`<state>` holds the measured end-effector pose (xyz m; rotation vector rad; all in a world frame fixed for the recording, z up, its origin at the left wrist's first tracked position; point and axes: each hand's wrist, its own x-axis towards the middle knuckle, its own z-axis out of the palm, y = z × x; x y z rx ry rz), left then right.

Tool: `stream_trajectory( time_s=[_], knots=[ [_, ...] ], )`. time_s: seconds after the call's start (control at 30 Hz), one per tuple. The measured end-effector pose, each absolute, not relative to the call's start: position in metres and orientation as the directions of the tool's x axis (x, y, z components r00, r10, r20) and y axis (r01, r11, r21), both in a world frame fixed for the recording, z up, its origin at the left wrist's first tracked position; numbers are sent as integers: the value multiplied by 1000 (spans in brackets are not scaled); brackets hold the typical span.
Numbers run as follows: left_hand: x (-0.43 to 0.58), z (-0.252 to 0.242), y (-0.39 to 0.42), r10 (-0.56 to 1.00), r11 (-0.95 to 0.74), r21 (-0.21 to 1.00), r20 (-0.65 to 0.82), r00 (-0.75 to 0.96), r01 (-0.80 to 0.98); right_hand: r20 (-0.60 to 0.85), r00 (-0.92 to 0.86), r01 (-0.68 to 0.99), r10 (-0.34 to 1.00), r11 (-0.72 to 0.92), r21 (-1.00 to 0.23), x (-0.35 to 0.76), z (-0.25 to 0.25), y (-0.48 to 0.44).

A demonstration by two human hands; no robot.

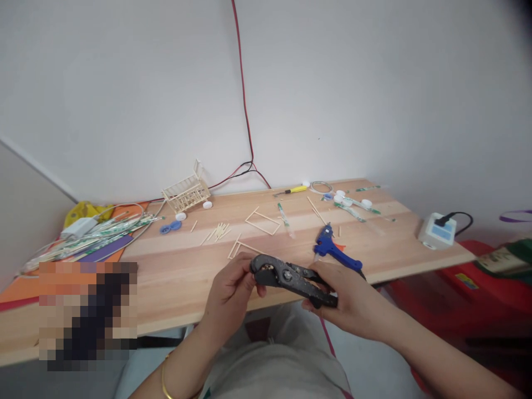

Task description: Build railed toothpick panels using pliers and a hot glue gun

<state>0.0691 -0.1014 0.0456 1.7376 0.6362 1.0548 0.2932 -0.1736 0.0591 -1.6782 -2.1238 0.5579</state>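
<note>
In front of my body, over the table's front edge, my right hand [343, 299] is wrapped around the handles of a black plier-like hand cutter [293, 280]. Its curved jaws point left. My left hand [233, 288] is closed, thumb and fingers pinched at the jaw end; what they hold there is hidden. Just beyond the hands lie small frames of thin wooden sticks [262, 220] and a pile of short cut sticks [219, 231]. A blue hot glue gun [338, 249] rests to the right of the cutter.
At the back left stands a stick-built cart [187, 194] with white wheels. Blue caps [170, 227] lie near it. Wrapped sticks and a charger [78, 227] fill the left end. A yellow-handled tool [295, 189], white caps and a power socket block [438, 230] are rightward.
</note>
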Motion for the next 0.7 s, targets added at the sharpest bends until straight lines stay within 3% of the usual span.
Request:
stream_trajectory(
  time_s=[0.53,0.7],
  knots=[
    [69,39,-101,828,-380,925,337,448,5,71,-229,864,971,237,-443,296,51,-173],
    [67,41,-98,815,-358,932,343,467,-59,108,33,888,994,20,-459,333,49,-158]
  ],
)
